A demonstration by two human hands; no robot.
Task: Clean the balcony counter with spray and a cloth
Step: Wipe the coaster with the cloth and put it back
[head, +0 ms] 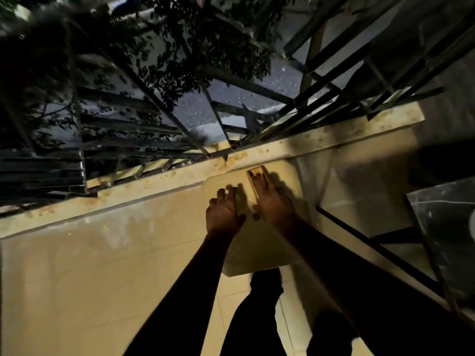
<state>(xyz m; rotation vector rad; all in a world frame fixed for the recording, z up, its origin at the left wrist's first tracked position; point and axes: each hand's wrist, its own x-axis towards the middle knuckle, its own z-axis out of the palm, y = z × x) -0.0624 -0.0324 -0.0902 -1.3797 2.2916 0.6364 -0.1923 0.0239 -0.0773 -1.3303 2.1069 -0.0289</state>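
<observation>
No writing or label can be read anywhere in this dim, tilted night view. On the left, dark metal railing bars (pixel 77 140) rise from a stained, yellowish ledge (pixel 164 176) that runs diagonally across the picture, with tree leaves (pixel 185 42) and a grey street (pixel 277 75) beyond them. Below the ledge lies a pale tiled floor (pixel 77 291). Near the middle, a small cream bench (pixel 257 247) with rounded corners butts against the ledge. The left hand (pixel 223 213) rests on its top with the fingers (pixel 226 192) spread and fairly straight, holding nothing. Just beside it, the right hand (pixel 272 201) reaches toward a rectangular slot (pixel 257 173) near the far edge of the bench; whether its fingers hook into the slot or only lie flat cannot be told. No spray or cloth can be made out in the poor light. Farther right stands a dark glass panel (pixel 442 227) in a black frame
</observation>
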